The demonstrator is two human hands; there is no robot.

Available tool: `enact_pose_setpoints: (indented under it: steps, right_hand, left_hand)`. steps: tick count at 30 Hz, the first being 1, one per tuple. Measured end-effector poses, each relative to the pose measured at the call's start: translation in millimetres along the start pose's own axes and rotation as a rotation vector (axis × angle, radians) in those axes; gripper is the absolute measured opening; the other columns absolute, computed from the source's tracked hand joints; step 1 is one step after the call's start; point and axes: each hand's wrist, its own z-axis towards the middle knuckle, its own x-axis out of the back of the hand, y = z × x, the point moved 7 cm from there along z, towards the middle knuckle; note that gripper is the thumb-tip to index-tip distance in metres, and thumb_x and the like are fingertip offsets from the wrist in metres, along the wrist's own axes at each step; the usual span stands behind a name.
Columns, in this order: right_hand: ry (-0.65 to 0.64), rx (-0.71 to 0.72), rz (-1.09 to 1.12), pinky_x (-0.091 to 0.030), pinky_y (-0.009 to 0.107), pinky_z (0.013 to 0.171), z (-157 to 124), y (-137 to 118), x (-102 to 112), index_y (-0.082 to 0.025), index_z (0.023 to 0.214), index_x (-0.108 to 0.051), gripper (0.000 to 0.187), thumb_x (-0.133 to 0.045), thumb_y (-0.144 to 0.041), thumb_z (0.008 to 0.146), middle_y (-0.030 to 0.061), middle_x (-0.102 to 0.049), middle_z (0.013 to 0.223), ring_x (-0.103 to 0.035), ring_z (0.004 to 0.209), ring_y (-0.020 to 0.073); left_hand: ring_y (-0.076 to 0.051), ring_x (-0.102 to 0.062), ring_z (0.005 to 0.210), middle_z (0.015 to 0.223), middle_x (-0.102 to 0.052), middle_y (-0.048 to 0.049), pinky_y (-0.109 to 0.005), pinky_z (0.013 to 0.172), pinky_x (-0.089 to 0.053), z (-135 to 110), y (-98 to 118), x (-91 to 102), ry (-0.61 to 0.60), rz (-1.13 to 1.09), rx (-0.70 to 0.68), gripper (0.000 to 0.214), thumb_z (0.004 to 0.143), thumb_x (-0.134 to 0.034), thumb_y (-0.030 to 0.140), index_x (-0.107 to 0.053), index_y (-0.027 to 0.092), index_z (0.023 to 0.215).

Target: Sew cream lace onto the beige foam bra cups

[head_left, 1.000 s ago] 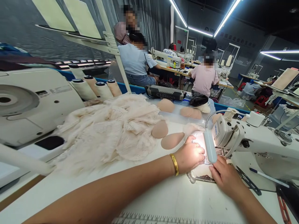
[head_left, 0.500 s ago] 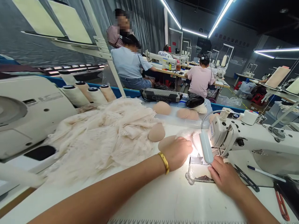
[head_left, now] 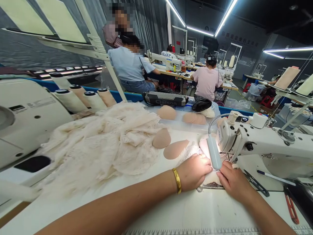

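My left hand [head_left: 195, 171] is closed, fingertips pinching white lace fabric [head_left: 189, 152] at the sewing machine's needle area. A pinkish rounded piece [head_left: 204, 143] lies by that lace, partly behind the grey-blue lamp [head_left: 214, 152]. My right hand [head_left: 234, 179] rests on the machine bed right of the lamp, fingers laid flat and thumb apart. Its fingertips are close to the presser foot, which is mostly hidden. Two beige cup pads, one rounded [head_left: 161, 138] and one pointed [head_left: 175, 149], lie left of the lace.
A large heap of cream lace [head_left: 105, 147] covers the table's left side. The sewing machine [head_left: 269, 140] stands right, with black snips [head_left: 258, 184], a pen [head_left: 276, 178] and red-handled snips [head_left: 290, 205] near it. Beige pads [head_left: 194, 118] sit in a plastic tray behind. Co-workers sit beyond.
My left hand has moved right and toward me, to the needle area, uncovering the pointed pad and the white lace. My right hand has hardly moved. The view has shifted slightly.
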Motion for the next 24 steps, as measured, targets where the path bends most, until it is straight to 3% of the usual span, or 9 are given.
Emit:
enact_pose_setpoints:
  steps: [6, 13, 18, 21, 24]
  right_hand:
    - [-0.04, -0.039, 0.027, -0.042, 0.031, 0.062, -2, 5, -4, -0.026, 0.101, -0.057, 0.015, -0.042, -0.021, 0.103, 0.0029, -0.062, 0.09, -0.058, 0.078, 0.0215]
    - [-0.037, -0.047, 0.028, -0.043, 0.031, 0.061, -2, 9, -5, -0.026, 0.104, -0.06, 0.02, -0.04, -0.023, 0.104, 0.0035, -0.062, 0.09, -0.059, 0.078, 0.0213]
    - [0.029, 0.03, 0.009, -0.051, 0.034, 0.069, -2, 4, 3, -0.024, 0.11, -0.064, 0.024, -0.04, -0.022, 0.104, 0.0068, -0.067, 0.095, -0.063, 0.086, 0.0234]
    - [0.074, 0.158, -0.001, -0.053, 0.037, 0.079, 0, -17, 9, -0.022, 0.124, -0.062, 0.027, -0.044, -0.022, 0.104, 0.0097, -0.07, 0.104, -0.064, 0.092, 0.0245]
    - [0.078, 0.281, -0.02, -0.048, 0.047, 0.095, 2, -54, 13, -0.022, 0.137, -0.056, 0.035, -0.046, -0.021, 0.103, 0.0157, -0.06, 0.139, -0.058, 0.122, 0.0318]
  left_hand:
    - [-0.025, -0.061, 0.092, 0.099, -0.069, -0.0049, -0.037, 0.077, -0.047, 4, -6, -2.9, -0.01, 0.004, 0.039, 0.01, 0.081, -0.061, 0.011, -0.065, 0.018, 0.088]
    - [-0.026, -0.062, 0.098, 0.103, -0.071, -0.0059, -0.038, 0.083, -0.048, 5, -13, -2.9, 0.071, -0.017, 0.078, 0.009, 0.094, -0.06, 0.024, -0.066, 0.019, 0.09]
    - [-0.027, -0.067, 0.09, 0.091, -0.071, -0.01, -0.037, 0.077, -0.051, 15, -14, -10.8, -0.009, 0.064, 0.129, 0.011, 0.089, -0.059, 0.008, -0.067, 0.014, 0.084]
    - [-0.026, -0.067, 0.078, 0.081, -0.071, -0.0092, -0.035, 0.067, -0.049, -1, -5, 2.7, -0.094, 0.065, 0.17, 0.012, 0.082, -0.063, 0.004, -0.066, 0.014, 0.075]
    - [-0.02, -0.066, 0.073, 0.08, -0.072, -0.002, -0.028, 0.063, -0.047, -44, 20, 37.7, -0.167, -0.19, 0.151, 0.01, 0.081, -0.065, 0.008, -0.067, 0.017, 0.084]
